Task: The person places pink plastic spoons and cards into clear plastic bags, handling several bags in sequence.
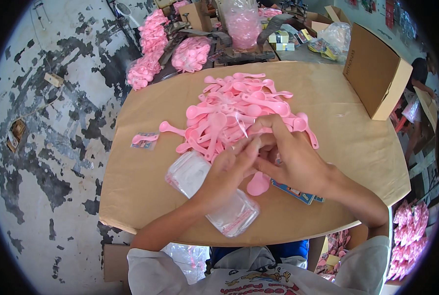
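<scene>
My left hand (229, 169) and my right hand (298, 157) meet over the table's middle, fingertips pinched together. Between them is what looks like a clear plastic bag (240, 123), its shiny film glinting above the fingers; the rest of it is covered. A heap of pink scoops (224, 108) lies just beyond my hands. Below my fingers a single pink scoop (258, 184) shows its bowl. Under my left forearm lies a stack of clear plastic bags (234, 214). Blue printed cards (298, 192) are partly hidden beneath my right hand.
A bagged pink scoop with a card (144, 140) lies at the table's left. An open cardboard box (376, 71) stands at the right edge. Behind the table are bags of pink scoops (191, 53) and small boxes (282, 40). Another person (418, 73) is at far right.
</scene>
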Action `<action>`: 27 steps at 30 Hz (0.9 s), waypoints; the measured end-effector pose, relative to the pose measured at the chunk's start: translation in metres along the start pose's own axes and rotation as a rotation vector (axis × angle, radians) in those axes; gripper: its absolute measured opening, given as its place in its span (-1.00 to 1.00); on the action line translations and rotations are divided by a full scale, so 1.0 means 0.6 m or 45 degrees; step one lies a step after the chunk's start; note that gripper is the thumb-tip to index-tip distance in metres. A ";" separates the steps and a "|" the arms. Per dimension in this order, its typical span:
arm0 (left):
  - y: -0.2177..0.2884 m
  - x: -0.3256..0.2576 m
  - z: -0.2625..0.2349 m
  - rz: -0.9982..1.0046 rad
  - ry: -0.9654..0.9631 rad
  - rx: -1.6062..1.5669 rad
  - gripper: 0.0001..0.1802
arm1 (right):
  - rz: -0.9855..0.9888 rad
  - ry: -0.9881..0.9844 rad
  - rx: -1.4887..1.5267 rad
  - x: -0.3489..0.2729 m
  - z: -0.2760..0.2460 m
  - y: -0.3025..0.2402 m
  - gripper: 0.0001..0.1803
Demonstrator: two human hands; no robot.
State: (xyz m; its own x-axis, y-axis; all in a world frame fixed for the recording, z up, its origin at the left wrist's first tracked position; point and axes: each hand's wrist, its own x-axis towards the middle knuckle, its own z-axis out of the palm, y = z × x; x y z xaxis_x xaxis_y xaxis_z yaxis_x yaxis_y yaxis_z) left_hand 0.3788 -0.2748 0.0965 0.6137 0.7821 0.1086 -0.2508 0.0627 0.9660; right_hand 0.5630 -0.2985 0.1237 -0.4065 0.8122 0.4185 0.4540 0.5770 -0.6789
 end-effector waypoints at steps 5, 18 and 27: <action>-0.013 0.010 -0.027 -0.094 0.107 -0.343 -0.61 | 0.085 -0.307 0.009 -0.023 -0.085 -0.013 -0.68; -0.038 0.004 -0.049 -0.030 0.408 -0.117 -0.62 | 0.634 -0.395 0.151 -0.067 -0.103 0.102 -0.72; -0.034 -0.002 -0.038 0.044 0.390 -0.218 -0.56 | 0.597 -0.204 0.483 -0.046 -0.024 0.055 -0.75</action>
State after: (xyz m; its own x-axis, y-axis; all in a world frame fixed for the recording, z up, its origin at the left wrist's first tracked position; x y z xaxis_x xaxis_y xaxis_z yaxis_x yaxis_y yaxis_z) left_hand 0.3662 -0.2626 0.0714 0.3564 0.9335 0.0399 -0.4054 0.1160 0.9067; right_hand 0.6010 -0.3005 0.0984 -0.3592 0.9318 -0.0518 0.3119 0.0676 -0.9477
